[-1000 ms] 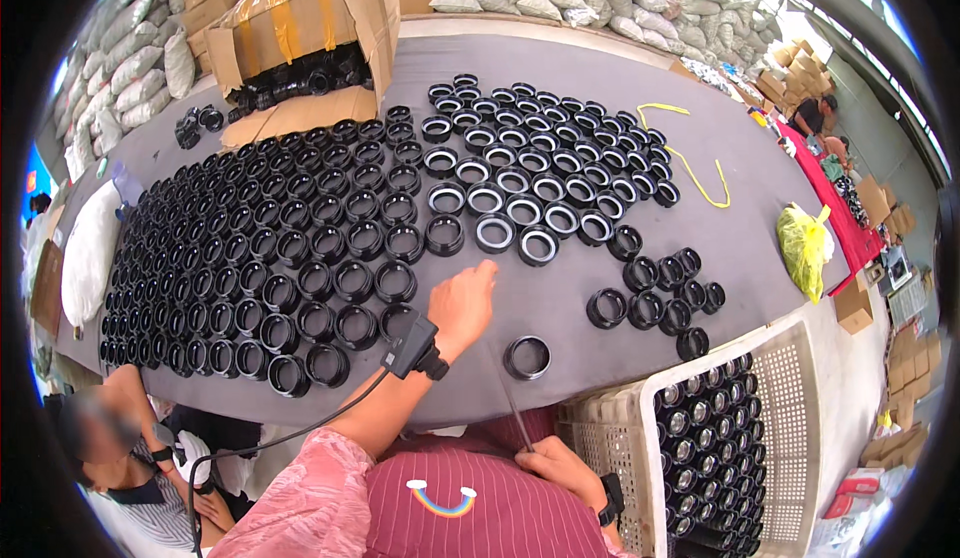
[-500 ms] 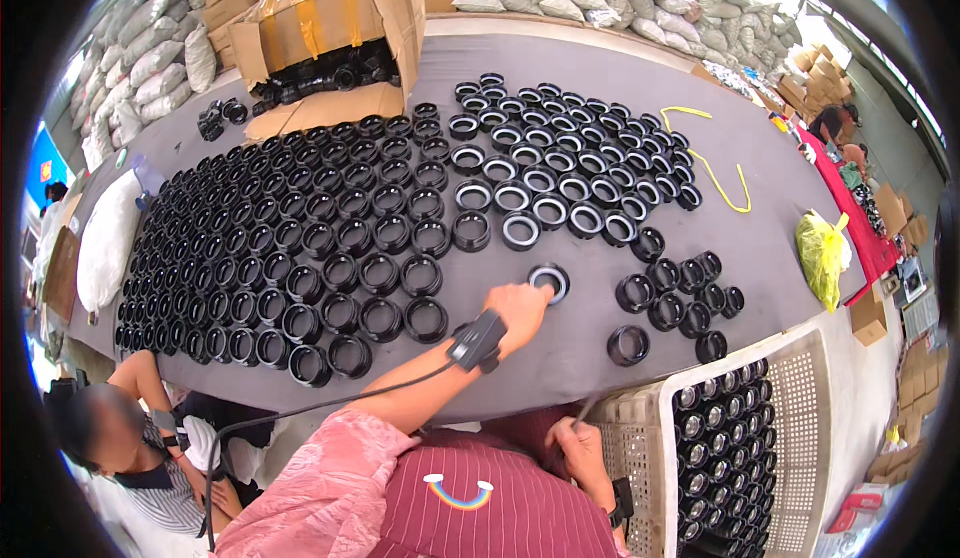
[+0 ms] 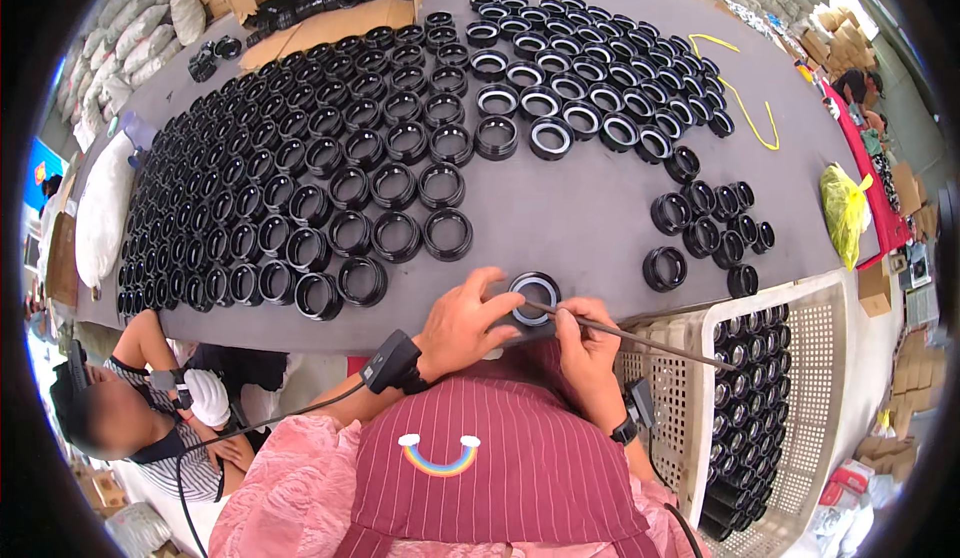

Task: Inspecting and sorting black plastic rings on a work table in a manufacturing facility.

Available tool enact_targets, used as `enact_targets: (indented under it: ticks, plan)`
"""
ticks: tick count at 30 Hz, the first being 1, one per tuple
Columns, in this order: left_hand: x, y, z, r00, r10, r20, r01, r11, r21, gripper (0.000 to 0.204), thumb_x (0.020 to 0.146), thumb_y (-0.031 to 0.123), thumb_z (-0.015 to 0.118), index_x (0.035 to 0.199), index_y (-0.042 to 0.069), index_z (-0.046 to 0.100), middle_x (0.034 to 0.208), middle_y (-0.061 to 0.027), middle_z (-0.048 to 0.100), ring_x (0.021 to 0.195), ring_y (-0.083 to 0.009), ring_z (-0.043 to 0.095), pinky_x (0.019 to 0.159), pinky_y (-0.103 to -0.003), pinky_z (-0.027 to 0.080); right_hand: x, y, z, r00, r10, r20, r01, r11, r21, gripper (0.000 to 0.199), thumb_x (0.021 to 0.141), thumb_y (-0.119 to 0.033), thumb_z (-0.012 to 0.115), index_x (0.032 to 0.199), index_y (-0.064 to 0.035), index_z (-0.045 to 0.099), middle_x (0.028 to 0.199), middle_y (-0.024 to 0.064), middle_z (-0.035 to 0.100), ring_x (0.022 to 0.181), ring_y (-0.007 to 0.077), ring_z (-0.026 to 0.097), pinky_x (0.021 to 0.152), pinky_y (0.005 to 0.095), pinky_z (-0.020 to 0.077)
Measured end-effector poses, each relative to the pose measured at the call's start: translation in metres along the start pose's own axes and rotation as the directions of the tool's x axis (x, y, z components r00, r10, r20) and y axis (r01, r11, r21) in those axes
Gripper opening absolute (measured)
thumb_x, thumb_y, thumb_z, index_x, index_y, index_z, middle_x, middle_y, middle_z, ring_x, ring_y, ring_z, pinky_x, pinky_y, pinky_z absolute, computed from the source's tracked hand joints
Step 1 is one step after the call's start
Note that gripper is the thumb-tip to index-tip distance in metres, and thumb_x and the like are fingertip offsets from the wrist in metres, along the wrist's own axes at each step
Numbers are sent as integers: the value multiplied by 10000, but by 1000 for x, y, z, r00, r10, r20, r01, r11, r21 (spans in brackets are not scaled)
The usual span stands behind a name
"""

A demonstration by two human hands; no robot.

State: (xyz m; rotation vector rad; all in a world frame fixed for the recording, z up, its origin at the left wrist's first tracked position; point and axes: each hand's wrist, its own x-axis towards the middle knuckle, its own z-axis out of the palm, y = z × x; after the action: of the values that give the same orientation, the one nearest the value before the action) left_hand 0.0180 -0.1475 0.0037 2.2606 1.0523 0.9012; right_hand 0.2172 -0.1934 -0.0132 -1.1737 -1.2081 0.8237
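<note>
A single black ring (image 3: 518, 286) with a pale grey inner band lies near the table's front edge, before my body. Beside its left side is my left hand (image 3: 455, 326), fingers spread and fingertips close to the rim; I cannot tell if they press on it. My right hand (image 3: 588, 346) pinches a thin dark rod (image 3: 650, 342) between thumb and fingers. The rod's tip reaches over the ring's opening, while its long end points right toward the crate.
Rows of black rings (image 3: 350, 188) cover the table's left; pale-banded rings (image 3: 570, 88) stand at the back middle. Loose black rings (image 3: 700, 233) sit at right. A plastic crate (image 3: 810, 398) holds more. A carton (image 3: 330, 8), yellow bag (image 3: 845, 213) and seated person (image 3: 150, 428) are around.
The pale-banded ring has come nearer to me, and my left hand has drawn back with its fingers now spread. My right hand has risen from my lap to the ring with the rod.
</note>
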Motion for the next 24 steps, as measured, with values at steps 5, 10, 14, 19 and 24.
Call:
enact_targets:
  ticks: [5,10,14,19,24]
  plan:
    - [0,-14,10,997,73,-14,-74,997,-3,308,736,195,793,993,103,650,1172,-127,604,926,-313,625,783,-420,507,1,-6,1,995,22,101,-12,995,-97,54,923,-43,621,902,3,642,775,52,624,688,97,546,599,269,441]
    - [6,-14,7,995,103,15,-104,994,18,276,739,178,783,961,100,638,1171,-127,608,948,-314,618,777,-429,497,14,-13,1,987,24,157,11,976,-219,66,909,-36,604,858,3,619,745,110,629,634,197,592,586,335,462]
    - [8,-10,2,993,114,17,-114,993,16,258,744,159,770,955,70,650,1197,-170,611,923,-312,628,787,-428,500,29,-41,-7,975,27,220,84,873,-481,89,895,-56,601,832,7,599,741,168,609,640,354,600,600,391,482]
    - [8,-13,5,989,148,18,-148,989,22,234,762,158,759,954,86,647,1224,-174,607,980,-339,622,811,-437,501,37,-27,-7,971,-184,154,239,795,-557,53,874,-35,639,832,-15,614,790,165,645,691,369,623,618,412,496]
    - [4,-12,10,988,152,4,-152,988,-2,202,774,176,746,916,94,629,1222,-154,615,962,-316,617,792,-425,499,31,-12,0,978,-177,108,206,888,-412,45,861,-25,655,829,-33,623,791,130,661,703,328,621,651,404,478]
